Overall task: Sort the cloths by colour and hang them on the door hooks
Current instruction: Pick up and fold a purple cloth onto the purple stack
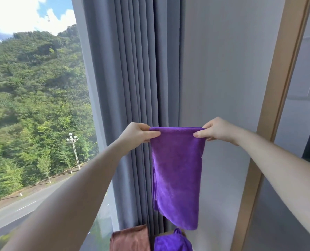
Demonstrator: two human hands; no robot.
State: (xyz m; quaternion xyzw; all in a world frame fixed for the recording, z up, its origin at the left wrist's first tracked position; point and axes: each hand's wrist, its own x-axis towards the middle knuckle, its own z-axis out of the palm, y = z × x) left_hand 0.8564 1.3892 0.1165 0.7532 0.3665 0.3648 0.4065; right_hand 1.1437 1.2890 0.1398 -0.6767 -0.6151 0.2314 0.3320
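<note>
A purple cloth (176,176) hangs folded in front of me, stretched between both hands at its top edge. My left hand (137,133) pinches the top left corner and my right hand (216,130) pinches the top right corner. Below, at the bottom edge of the view, lie a brown cloth (130,239) and a second purple cloth (172,241) with a small hanging loop. No door hook shows in this view.
Grey curtains (132,78) hang behind the cloth, with a large window (33,105) to the left looking over trees and a road. A pale wall panel (222,69) and a wooden door frame (277,87) stand to the right.
</note>
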